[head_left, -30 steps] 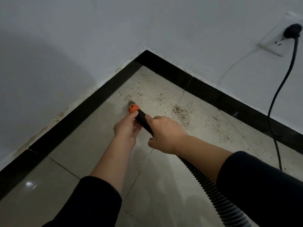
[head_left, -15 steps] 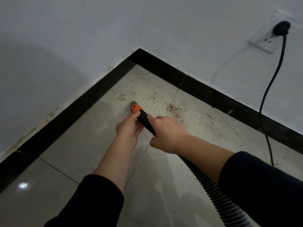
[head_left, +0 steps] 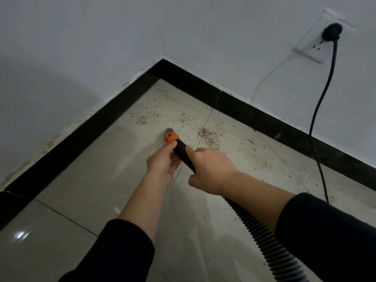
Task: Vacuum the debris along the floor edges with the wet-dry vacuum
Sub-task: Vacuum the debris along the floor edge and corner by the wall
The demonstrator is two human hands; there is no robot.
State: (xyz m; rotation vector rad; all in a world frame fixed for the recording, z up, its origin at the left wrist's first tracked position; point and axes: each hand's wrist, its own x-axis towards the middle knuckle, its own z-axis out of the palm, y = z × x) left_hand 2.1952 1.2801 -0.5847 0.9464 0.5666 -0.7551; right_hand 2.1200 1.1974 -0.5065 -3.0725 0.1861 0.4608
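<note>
Grip: left hand (head_left: 162, 162) and right hand (head_left: 211, 171) hold nozzle (head_left: 180, 148) for steady aim | debris (head_left: 209, 137) waits near corner of floor (head_left: 162, 92)

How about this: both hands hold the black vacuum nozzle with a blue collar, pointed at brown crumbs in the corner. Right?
Nearly. In the head view the collar is orange, not blue. The left hand and right hand do hold the black vacuum nozzle, pointed at brown crumbs in the corner.

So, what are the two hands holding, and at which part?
Both hold the vacuum nozzle. The left hand grips it just behind the orange collar; the right hand grips it further back, ahead of the ribbed hose.
</note>
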